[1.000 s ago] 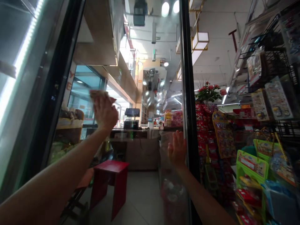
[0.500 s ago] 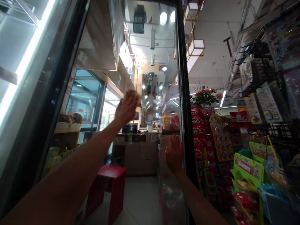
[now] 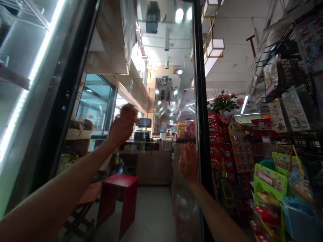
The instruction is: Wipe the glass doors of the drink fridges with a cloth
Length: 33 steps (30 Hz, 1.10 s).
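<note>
I spread my open right hand (image 3: pixel 189 163) beside the black frame (image 3: pixel 201 101), seemingly bracing the glass (image 3: pixel 160 168); my left hand (image 3: pixel 121 130) clutched a blurred cloth (image 3: pixel 129 109).

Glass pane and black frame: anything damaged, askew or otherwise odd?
No crack or spill visible. A few small pale specks stand out against the left side of the black frame; dirt or scuffs, can't tell. Part of the glass pane is hidden behind the blurred left hand.
</note>
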{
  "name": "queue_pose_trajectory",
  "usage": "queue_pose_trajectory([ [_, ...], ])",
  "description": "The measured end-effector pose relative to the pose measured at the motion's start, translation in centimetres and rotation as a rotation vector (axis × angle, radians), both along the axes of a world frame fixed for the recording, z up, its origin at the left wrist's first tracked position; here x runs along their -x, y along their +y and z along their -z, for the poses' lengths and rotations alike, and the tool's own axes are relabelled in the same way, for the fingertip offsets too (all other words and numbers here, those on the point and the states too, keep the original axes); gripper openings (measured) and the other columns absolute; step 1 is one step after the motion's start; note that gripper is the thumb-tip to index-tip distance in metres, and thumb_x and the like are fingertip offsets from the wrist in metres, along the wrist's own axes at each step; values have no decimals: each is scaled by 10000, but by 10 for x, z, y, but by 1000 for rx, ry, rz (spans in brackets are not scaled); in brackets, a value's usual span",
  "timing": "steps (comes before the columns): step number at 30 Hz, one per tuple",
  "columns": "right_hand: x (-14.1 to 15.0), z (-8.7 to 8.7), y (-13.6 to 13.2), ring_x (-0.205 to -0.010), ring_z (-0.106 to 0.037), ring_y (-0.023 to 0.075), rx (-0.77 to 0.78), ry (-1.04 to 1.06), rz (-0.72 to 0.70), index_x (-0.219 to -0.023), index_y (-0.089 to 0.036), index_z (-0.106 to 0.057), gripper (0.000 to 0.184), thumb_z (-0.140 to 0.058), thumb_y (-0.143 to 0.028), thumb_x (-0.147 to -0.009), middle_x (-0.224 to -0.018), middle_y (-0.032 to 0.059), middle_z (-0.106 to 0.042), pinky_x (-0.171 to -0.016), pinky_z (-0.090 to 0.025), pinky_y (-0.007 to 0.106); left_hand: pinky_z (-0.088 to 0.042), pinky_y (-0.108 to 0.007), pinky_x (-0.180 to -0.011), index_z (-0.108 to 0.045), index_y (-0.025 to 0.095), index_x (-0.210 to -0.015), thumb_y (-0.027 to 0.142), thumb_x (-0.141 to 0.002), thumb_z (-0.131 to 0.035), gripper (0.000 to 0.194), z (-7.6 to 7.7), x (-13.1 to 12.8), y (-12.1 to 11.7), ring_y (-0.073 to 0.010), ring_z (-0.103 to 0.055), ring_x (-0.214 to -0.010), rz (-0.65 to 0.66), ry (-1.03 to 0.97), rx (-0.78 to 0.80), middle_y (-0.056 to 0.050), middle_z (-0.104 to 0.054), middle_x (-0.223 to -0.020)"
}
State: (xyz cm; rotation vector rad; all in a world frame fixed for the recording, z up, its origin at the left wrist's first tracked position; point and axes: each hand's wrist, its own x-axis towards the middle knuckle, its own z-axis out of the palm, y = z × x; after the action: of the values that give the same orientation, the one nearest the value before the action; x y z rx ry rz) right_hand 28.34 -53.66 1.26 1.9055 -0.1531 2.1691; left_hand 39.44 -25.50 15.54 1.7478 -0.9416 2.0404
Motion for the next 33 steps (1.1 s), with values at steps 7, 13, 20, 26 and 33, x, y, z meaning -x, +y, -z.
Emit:
queue_pose_trajectory([
  [7,0,0,3,-1384,-168,237,-32,18,18,-1432,-131,-153,591,-343,-235,-882,-1457,156,-291,-1090,-204,497,-248,-529,-1058,-301,67,-1371,328,-917,-215,531,-10,-6,9,-322,-191,-1352,70,115,314,-162,-249,-1459],
  [13,-1,1,-2,-1384,-169,224,-7,29,9,-1438,-151,-130,592,-332,-234,-888,-1460,141,-292,-1083,-217,496,-272,-349,-1099,-407,279,-1322,285,-906,-329,424,40,48,-105,-153,-251,-1352,30,-169,-474,34,-373,-1417],
  [20,-4,0,-2,-1385,-165,231,-38,47,-3,-1436,-151,-151,588,-335,-233,-883,-1463,141,-284,-1083,-215,498,-199,-502,-1076,-237,59,-1389,266,-902,-251,530,38,-19,34,-298,-181,-1359,51,86,136,-140,-196,-1479],
  [26,-7,0,0,-1388,-149,226,-50,34,19,-1415,-106,-213,559,-329,-243,-885,-1448,165,-306,-1093,-197,491,-196,-529,-1086,-331,61,-1351,305,-908,-296,506,49,-23,30,-308,-156,-1367,25,163,389,-163,-241,-1463],
  [33,-12,0,-10,-1378,-190,233,-24,56,14,-1399,-112,-259,538,-333,-249,-884,-1447,156,-313,-1080,-227,492,-218,-347,-1113,-406,308,-1316,300,-898,-354,421,130,28,-89,-146,-230,-1361,15,-164,-507,52,-325,-1445],
])
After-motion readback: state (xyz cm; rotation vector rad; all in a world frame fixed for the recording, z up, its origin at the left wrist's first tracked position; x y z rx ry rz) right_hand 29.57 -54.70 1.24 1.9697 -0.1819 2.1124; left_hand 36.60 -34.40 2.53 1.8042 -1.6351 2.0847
